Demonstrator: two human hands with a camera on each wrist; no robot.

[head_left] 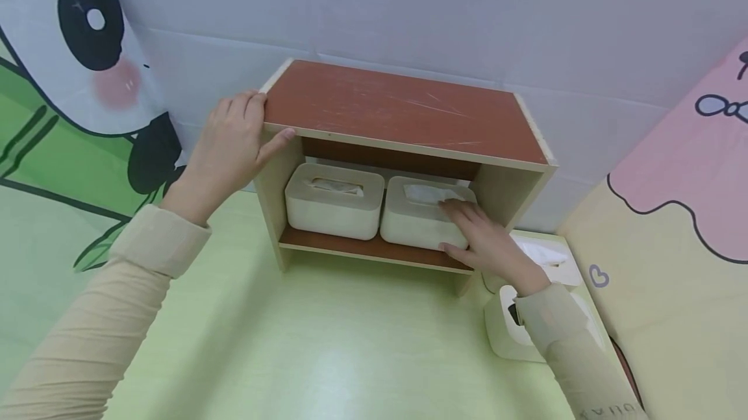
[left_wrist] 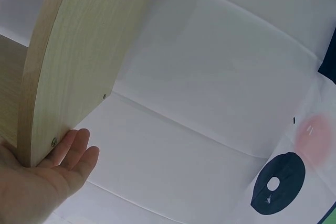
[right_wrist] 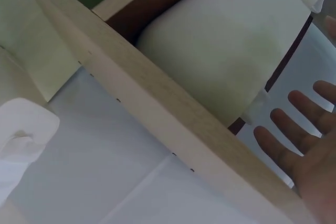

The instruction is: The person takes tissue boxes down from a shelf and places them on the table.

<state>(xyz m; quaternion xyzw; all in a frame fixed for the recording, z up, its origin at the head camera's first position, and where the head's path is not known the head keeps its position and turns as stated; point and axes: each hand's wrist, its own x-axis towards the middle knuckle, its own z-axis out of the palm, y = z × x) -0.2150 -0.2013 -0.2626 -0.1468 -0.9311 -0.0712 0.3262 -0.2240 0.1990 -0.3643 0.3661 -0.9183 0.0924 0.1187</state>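
We see the right hand [head_left: 482, 238] at the opening of the small shelf [head_left: 397, 111], its fingers straight and spread by the top of the right tissue box [head_left: 417, 226], its thumb near that box's lower front edge. It has no closed hold on the box, and we cannot tell how firmly, if at all, the fingertips press. The box sits upright on the lower board [head_left: 362, 248], just beside the left tissue box [head_left: 333, 217] — so close that a sideways shove would probably knock the two together. A fingertip could also snag the loose tissue [head_left: 423, 194] in its slot.

The left hand [head_left: 230, 141] rests over the shelf's upper left corner, fingers slightly bent, thumb on the front edge; if it leaned or pulled unevenly, we think the shelf might slide on the green table [head_left: 327, 342]. Outside the shelf, the right sleeve [head_left: 561, 329] overlaps the near box [head_left: 499, 332] in our view — a dropped elbow could bump it. The far box [head_left: 569, 274] lies behind.
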